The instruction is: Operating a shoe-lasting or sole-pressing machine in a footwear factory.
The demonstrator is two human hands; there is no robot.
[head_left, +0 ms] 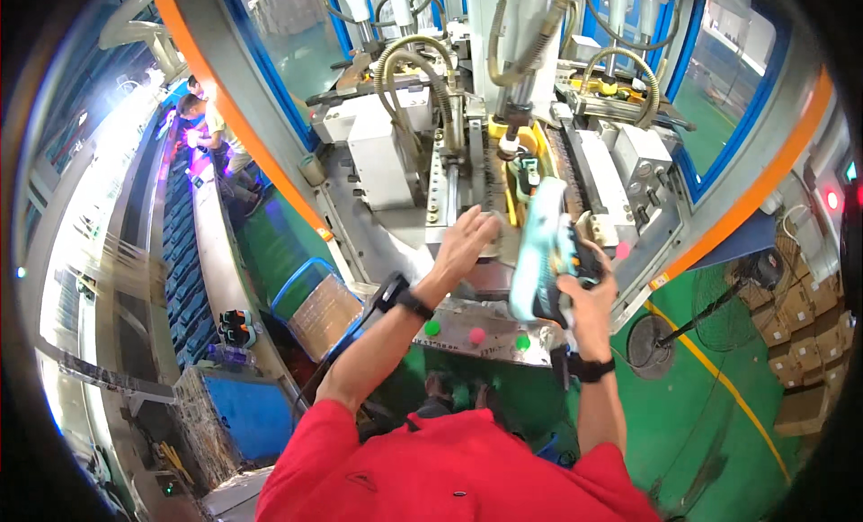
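Note:
My right hand (pixel 591 299) grips a shoe (pixel 539 252) with a pale blue sole and a dark upper. The shoe is tilted, toe end toward the machine, its sole facing left. My left hand (pixel 466 245) is held over the front of the machine (pixel 382 158), fingers stretched out and holding nothing. Between the machine's metal blocks, beyond the shoe, sits a dark and teal piece (pixel 528 173) beside yellow parts (pixel 530 137); its kind is hard to make out.
Green and pink buttons (pixel 476 336) line the machine's front edge. A conveyor (pixel 182 252) runs along the left, with a dark shoe (pixel 237 329) near its close end. A blue-framed cart (pixel 319 320) stands between. At right are a floor fan (pixel 652 347) and cardboard boxes (pixel 805 342). Two people work farther back.

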